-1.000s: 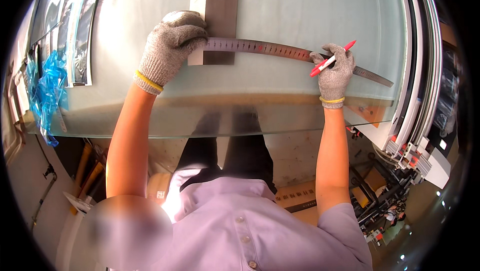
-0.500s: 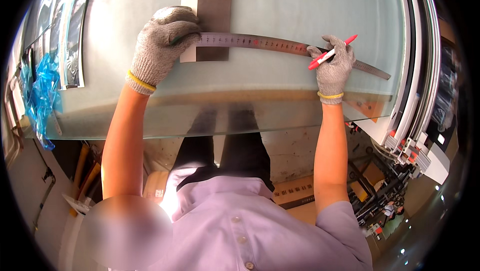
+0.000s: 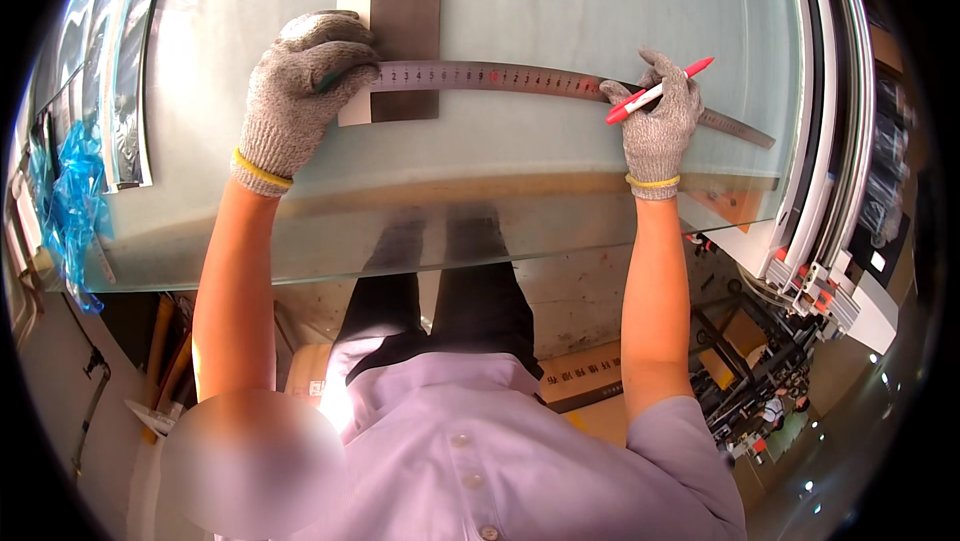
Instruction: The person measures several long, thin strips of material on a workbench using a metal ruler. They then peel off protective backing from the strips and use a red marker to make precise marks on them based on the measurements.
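A long steel ruler (image 3: 540,80) lies crosswise over a dark grey strip (image 3: 408,21) with a pale border (image 3: 354,51) on its left. My left hand (image 3: 305,86), in a grey knit glove, closes on the ruler's left end at that border. Something small and dark green shows between its fingers, too hidden to name. Toward the ruler's right end, my gloved right hand (image 3: 660,121) is closed with thumb and fingers at the ruler. A red-and-white marker (image 3: 655,93) is tucked slantwise through the same hand, its red ends sticking out on both sides.
The glass-topped table (image 3: 560,151) ends in a front edge close to my body. Crumpled blue plastic film (image 3: 78,191) and shiny dark sheets (image 3: 128,91) lie at the left. A white and black rail (image 3: 835,91) runs along the right side. Cardboard boxes (image 3: 590,376) stand below.
The strip, ruler and both hands appear slightly farther left in the picture, and the surroundings have shifted a little too. Both hands keep their hold on the ruler, and the marker stays in the right.
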{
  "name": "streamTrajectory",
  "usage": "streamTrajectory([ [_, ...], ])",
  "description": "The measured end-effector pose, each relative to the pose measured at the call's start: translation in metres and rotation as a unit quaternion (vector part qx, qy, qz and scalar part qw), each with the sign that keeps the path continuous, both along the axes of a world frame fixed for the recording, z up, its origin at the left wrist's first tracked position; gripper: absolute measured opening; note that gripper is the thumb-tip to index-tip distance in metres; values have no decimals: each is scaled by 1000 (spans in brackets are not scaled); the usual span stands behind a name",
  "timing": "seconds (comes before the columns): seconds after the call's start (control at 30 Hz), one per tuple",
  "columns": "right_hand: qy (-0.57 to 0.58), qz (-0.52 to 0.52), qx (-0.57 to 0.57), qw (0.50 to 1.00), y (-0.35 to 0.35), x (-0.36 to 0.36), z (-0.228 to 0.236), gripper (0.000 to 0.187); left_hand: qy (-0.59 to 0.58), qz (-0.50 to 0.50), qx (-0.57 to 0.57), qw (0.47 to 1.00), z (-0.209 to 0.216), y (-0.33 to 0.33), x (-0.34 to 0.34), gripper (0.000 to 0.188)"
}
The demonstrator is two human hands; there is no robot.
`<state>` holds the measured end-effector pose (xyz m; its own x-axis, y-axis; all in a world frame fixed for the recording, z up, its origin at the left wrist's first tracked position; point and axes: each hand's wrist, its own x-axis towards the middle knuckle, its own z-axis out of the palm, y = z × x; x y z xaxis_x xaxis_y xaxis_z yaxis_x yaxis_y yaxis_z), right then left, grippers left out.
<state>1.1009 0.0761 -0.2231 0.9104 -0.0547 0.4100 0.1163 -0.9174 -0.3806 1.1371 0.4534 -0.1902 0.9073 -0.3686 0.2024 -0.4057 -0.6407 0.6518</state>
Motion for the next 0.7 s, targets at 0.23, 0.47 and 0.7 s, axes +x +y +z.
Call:
streamTrajectory([
  [0.23,-79,51,420,903,17,-30,-11,52,3,-3,-7,1000,-1,1,1,13],
  [0.47,7,238,360,902,131,-41,24,29,6,-5,-10,1000,-4,3,1,13],
  [0.7,6,233,341,911,174,-19,15,20,-3,-11,-8,1000,-5,4,2,13],
])
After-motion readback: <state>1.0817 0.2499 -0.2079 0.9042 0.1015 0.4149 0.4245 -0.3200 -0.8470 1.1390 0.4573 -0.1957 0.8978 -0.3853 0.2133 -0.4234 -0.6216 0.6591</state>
